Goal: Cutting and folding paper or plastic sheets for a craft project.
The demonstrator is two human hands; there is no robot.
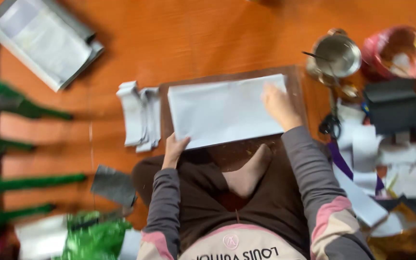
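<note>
A large white folded sheet of paper (217,113) lies on a brown board (297,82) in front of me on the orange floor. My left hand (174,150) grips the sheet's near left corner. My right hand (279,106) presses flat on the sheet's right end, fingers spread. My crossed legs and one bare foot (249,174) sit just below the board.
A stack of folded white strips (139,115) lies left of the board. A steel pot (335,54), a red bowl (400,50), scissors (332,124) and paper scraps (386,159) crowd the right. Grey paper bundles (44,41) lie far left, green chair legs (20,183) at the left.
</note>
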